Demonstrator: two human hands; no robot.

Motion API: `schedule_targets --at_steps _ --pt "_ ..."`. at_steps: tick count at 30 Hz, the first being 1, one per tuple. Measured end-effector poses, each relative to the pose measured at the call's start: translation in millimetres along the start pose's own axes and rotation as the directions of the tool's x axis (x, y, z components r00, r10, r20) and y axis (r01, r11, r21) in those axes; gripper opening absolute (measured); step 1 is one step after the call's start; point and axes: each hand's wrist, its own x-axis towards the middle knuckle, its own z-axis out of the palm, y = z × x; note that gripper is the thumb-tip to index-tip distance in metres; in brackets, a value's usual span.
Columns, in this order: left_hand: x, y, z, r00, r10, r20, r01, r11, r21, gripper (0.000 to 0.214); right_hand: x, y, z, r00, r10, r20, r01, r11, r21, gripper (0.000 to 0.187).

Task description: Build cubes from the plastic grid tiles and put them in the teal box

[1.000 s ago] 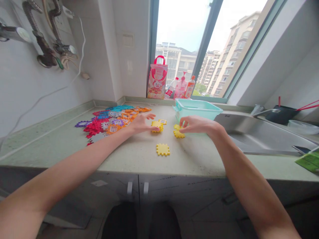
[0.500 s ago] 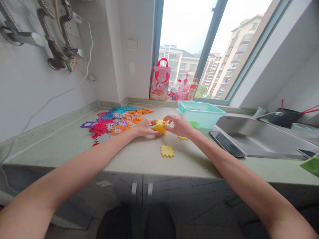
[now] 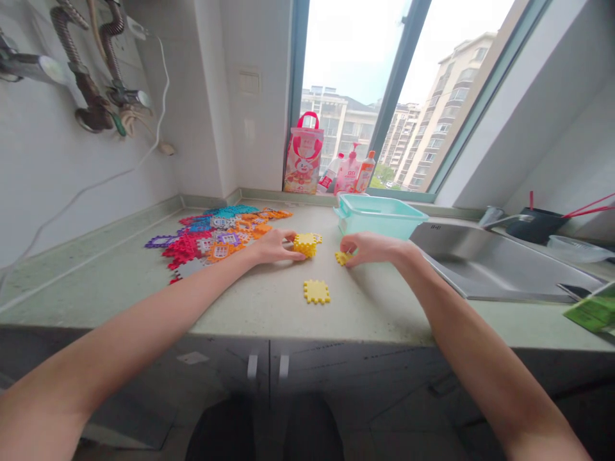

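Observation:
My left hand (image 3: 276, 247) is closed around the left side of a small stack of yellow interlocking tiles (image 3: 305, 246), its fingers at the far side and thumb at the near side. To the right of the stack, my right hand (image 3: 366, 248) pinches a single yellow tile (image 3: 341, 258) at the counter surface; its fingers cover part of that tile. Nearer to me, another yellow notched square tile (image 3: 316, 292) lies flat and untouched. A heap of interlocking tiles in red, orange, blue, purple and grey (image 3: 218, 240) spreads beyond my left forearm.
A translucent turquoise tub (image 3: 382, 214) stands behind my right hand. The steel sink (image 3: 485, 266) lies to the right. On the windowsill are a pink bag (image 3: 303, 160) and several bottles (image 3: 348, 171). A green object (image 3: 593, 310) sits at the right edge.
My right hand has left the stack and moved right, onto the yellow tile there. My left hand stays at the stack. The whole view has shifted slightly.

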Motion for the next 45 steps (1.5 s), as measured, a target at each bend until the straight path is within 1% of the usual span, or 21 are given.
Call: schedule_targets --at_steps 2,4,6,8,9,11,14,17,19,22,25,27,30,32,34,35,37,39,40,42,45 --pt "0.6 -1.6 0.8 1.0 0.01 0.004 -0.01 1.0 0.001 0.06 2.6 -5.6 2.0 0.998 -0.029 -0.056 0.029 1.0 -0.01 0.032" --pt "1.3 -3.0 1.9 1.0 0.018 0.008 -0.018 1.0 -0.009 0.059 5.5 -14.8 1.9 0.978 -0.091 -0.185 0.089 0.996 -0.018 0.03" --pt "2.0 -4.2 2.9 0.999 0.034 0.011 -0.033 0.999 -0.015 0.059 10.2 -26.3 2.6 0.909 -0.174 -0.379 0.183 0.983 -0.011 0.028" --pt "2.3 -5.1 3.6 0.999 0.049 0.012 -0.049 0.999 -0.01 0.058 17.2 -38.8 6.7 0.809 -0.237 -0.538 0.281 0.96 0.0 0.027" --pt "2.4 -5.3 3.6 0.998 0.055 0.01 -0.055 0.998 -0.002 0.058 21.3 -44.8 10.1 0.772 -0.265 -0.578 0.322 0.947 -0.004 0.027" --pt "2.2 -5.2 3.1 0.998 0.064 0.008 -0.065 0.998 0.018 0.056 29.5 -54.6 18.1 0.737 -0.316 -0.598 0.371 0.928 -0.035 0.025" --pt "1.5 -4.0 1.8 0.997 0.079 0.016 -0.079 0.997 0.025 0.053 37.9 -60.5 26.3 0.742 -0.35 -0.572 0.371 0.925 -0.083 0.023" --pt "1.2 -3.0 1.0 0.997 0.081 0.011 -0.081 0.997 0.017 0.053 41.4 -53.8 25.8 0.758 -0.346 -0.553 0.393 0.919 -0.037 0.021" --pt "1.4 -3.2 1.2 0.997 0.082 0.008 -0.082 0.996 0.017 0.053 44.2 -43.8 24.9 0.769 -0.291 -0.568 0.396 0.916 0.066 0.029" --pt "2.0 -5.2 3.3 0.997 0.076 0.018 -0.077 0.997 0.019 0.053 53.6 -26.2 33.1 0.8 -0.156 -0.58 0.323 0.926 0.196 0.034" --pt "3.1 -9.1 5.9 0.998 0.058 0.02 -0.059 0.998 0.033 0.056 66.5 -12.6 51.1 0.866 -0.155 -0.475 0.24 0.963 0.124 0.034" --pt "3.3 -10.9 4.8 0.997 0.072 -0.01 -0.071 0.996 0.044 0.065 72.8 -7.2 60.6 0.903 -0.181 -0.389 0.212 0.977 0.038 0.032" --pt "-0.7 -6.3 -5.7 0.979 0.168 -0.119 -0.153 0.981 0.123 0.085 74.6 -2.2 64.3 0.914 -0.194 -0.356 0.204 0.979 -0.008 0.023" --pt "-8.1 4.4 -16.7 0.94 0.29 -0.18 -0.252 0.946 0.205 0.078 72.4 0.2 62.4 0.908 -0.162 -0.387 0.182 0.983 0.017 0.018" --pt "-19.3 20.8 -25.3 0.885 0.429 -0.182 -0.377 0.889 0.26 0.056 70.6 1.2 60.8 0.893 -0.062 -0.445 0.115 0.989 0.092 0.016" --pt "-25.7 30.2 -27.2 0.861 0.488 -0.146 -0.439 0.856 0.271 0.047 70.4 0.7 60.3 0.878 0.007 -0.479 0.077 0.985 0.154 0.016" --pt "-38.2 49.0 -24.5 0.821 0.571 0.005 -0.553 0.794 0.253 0.046 71.0 -2.7 59.4 0.822 0.136 -0.553 0.051 0.95 0.31 0.021" --pt "-47.7 64.7 -15.5 0.8 0.586 0.129 -0.598 0.759 0.259 0.054 71.3 -9.3 57.1 0.76 0.183 -0.624 0.142 0.89 0.433 0.025" --pt "-50.7 70.5 -10.0 0.803 0.574 0.161 -0.595 0.754 0.278 0.056 70.6 -13.5 55.2 0.733 0.164 -0.66 0.219 0.862 0.458 0.027" --pt "-53.4 77.6 -0.5 0.811 0.551 0.195 -0.584 0.756 0.295 0.051 66.5 -22.6 50.3 0.688 0.056 -0.724 0.37 0.831 0.416 0.028" --pt "-52.3 78.4 6.2 0.826 0.532 0.186 -0.563 0.791 0.238 0.038 56.9 -33.7 44.0 0.65 -0.134 -0.748 0.477 0.838 0.264 0.025"
